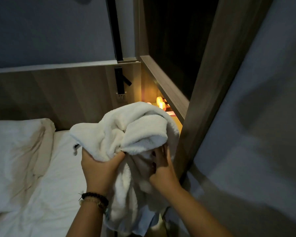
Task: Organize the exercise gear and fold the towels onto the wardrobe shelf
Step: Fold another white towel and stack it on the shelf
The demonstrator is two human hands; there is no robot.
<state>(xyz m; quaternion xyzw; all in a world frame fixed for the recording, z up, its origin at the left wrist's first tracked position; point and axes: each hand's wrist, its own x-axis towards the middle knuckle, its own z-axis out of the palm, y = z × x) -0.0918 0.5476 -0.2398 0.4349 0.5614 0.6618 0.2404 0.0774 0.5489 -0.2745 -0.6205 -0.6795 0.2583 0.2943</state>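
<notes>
A fluffy white towel [126, 127] is bunched up in the air above the bed's right edge, its lower part hanging down between my forearms. My left hand [99, 166] grips the towel from below, with the thumb pinching a fold. My right hand [161, 166] holds the hanging part of the towel, its fingers pressed into the cloth. The wardrobe [171, 93] stands right behind the towel, with a dark upper compartment and a lit niche below its wooden shelf edge.
A bed with a white sheet [46, 194] and a pillow [15, 139] lies at the left. A wooden headboard [58, 93] carries a wall socket [120, 98] and a black lamp fitting [120, 81]. A grey wardrobe door [255, 134] fills the right side. Small lit items [161, 104] sit in the niche.
</notes>
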